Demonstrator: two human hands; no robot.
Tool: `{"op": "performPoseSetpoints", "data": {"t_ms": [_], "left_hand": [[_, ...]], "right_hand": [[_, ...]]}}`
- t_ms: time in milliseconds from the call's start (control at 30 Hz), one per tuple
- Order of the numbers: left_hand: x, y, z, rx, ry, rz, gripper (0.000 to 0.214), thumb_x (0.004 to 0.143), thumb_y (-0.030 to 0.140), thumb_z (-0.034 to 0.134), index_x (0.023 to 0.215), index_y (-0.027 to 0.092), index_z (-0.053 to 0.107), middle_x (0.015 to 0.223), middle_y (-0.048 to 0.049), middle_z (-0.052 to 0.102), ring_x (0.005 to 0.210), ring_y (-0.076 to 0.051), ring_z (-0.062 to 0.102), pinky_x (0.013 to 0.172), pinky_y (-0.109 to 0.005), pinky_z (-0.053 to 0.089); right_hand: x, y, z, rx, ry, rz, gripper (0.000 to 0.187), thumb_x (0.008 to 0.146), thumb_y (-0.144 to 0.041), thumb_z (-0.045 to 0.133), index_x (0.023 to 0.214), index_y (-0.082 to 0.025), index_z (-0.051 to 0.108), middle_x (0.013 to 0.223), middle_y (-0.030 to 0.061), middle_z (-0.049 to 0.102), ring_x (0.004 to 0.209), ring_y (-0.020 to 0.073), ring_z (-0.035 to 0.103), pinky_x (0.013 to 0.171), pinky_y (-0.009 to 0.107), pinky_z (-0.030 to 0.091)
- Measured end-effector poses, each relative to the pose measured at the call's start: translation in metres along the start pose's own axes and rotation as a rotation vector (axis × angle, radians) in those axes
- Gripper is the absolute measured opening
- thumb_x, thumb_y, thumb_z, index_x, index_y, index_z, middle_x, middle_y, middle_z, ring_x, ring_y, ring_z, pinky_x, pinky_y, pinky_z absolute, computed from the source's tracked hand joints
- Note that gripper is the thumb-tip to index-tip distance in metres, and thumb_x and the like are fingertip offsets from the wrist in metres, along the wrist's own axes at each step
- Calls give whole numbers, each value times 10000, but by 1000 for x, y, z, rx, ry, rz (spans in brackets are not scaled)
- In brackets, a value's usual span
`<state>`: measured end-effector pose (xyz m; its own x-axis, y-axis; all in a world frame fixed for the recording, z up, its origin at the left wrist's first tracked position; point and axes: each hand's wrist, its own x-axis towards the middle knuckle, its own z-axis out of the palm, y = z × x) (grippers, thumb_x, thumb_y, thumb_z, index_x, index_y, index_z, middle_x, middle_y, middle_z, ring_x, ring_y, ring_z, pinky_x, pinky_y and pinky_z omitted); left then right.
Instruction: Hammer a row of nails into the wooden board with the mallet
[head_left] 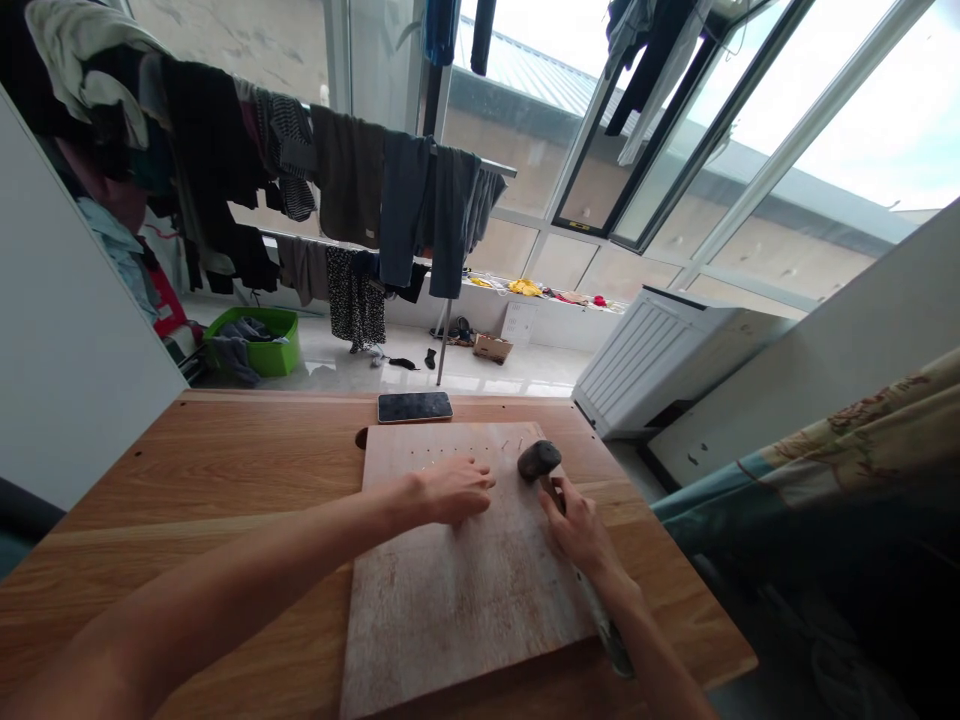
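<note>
Hammer (pixel 540 461) sits in your right hand (pixel 583 525), fingers wrapped round the handle just below the dark head, which is over the far right part of the plywood board (pixel 457 590). Your left hand (pixel 454 490) is over the board's far half, fingers bent down; can't tell if they pinch anything. Progress, approx.: a row of small dark dots (pixel 445 451), prob. nail heads, runs along the far side, so that stretch looks done; two thin nails (pixel 521 443) to the right, near the hammer head, stick up at a slant & look unfinished. How many are left, can't tell; your left hand may hide some.

Board lies flat on a wood-grain table (pixel 225 490), w/ a phone (pixel 415 407) just beyond its far edge. Past the table, a drying rack (pixel 499 169) full of clothes spans the left & middle, w/ a green basket (pixel 281 358) of laundry below left & a cardbd box (pixel 492 349) on the floor. Far right: a dark-framed window sash (pixel 675 195), tilted out; nearer right, a patterned curtain (pixel 847 440).
</note>
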<state>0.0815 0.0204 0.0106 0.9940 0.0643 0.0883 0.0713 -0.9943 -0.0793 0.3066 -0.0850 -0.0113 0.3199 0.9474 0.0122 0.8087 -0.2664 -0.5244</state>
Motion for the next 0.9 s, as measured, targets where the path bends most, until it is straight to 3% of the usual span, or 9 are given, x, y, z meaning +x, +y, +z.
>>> {"op": "performPoseSetpoints", "data": {"t_ms": [67,133,267,367,533,900], "left_hand": [[5,-9,3,-97,11,-40,121,681,89,701,633,180,637,743,-62,688,716,-194,593,638,-303,429],[10,-22,9,-290,98,-172,86,678,102,683,682,182,653,714,-34,690,668,-173,598,633,-281,439],[23,-44,31,-803,506,-573,211,766,160,624,968,172,683,771,-8,707,675,-133,637,630,-223,472],[34,-50,51,-942,668,-725,168,781,191,621,928,161,697,741,-5,698,680,-126,643,664,-220,496],[42,-49,66,-928,673,-795,95,800,218,641,859,175,702,751,-4,710,710,-134,657,691,-232,514],[38,-43,62,-705,628,-735,118,831,152,599,869,179,708,846,-22,718,741,-137,658,737,-238,525]], "right_hand": [[0,1,0,21,-7,-11,366,905,-469,419,1074,-210,616,921,109,752,923,295,715,751,339,469],[-1,1,-1,38,-8,-14,364,906,-471,419,1077,-215,612,922,104,751,915,288,713,752,336,468],[-1,0,0,25,3,-16,375,903,-469,410,1088,-213,612,929,105,746,906,282,711,748,330,470],[-1,-1,0,11,2,-30,384,912,-461,389,1090,-203,612,933,113,741,902,279,710,747,329,471],[-3,0,0,24,-12,-34,384,928,-452,385,1098,-192,610,910,110,736,877,277,709,742,330,471],[-3,-2,0,15,1,-41,385,928,-432,404,1122,-183,623,919,106,742,887,273,706,739,324,471]]}}
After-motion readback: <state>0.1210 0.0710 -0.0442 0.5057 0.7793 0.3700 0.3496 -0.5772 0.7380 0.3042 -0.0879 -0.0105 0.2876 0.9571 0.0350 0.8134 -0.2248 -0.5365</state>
